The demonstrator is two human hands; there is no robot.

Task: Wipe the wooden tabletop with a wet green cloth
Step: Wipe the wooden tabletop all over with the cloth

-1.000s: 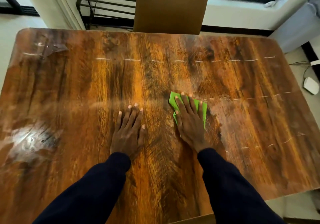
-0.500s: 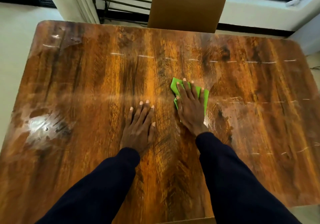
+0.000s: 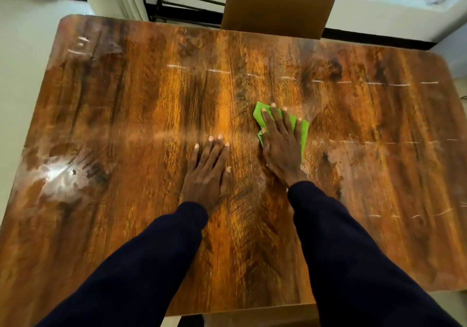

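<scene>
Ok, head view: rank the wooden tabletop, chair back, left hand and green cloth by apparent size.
1. wooden tabletop
2. chair back
3. left hand
4. green cloth, mostly hidden under the right hand, so unsure

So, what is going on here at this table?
A person is wiping the wooden tabletop. The right hand presses a green cloth flat near the middle of the table. The left hand rests flat on the bare wood beside it, holding nothing. Pale streaks and a shiny patch show on the surface.
</scene>
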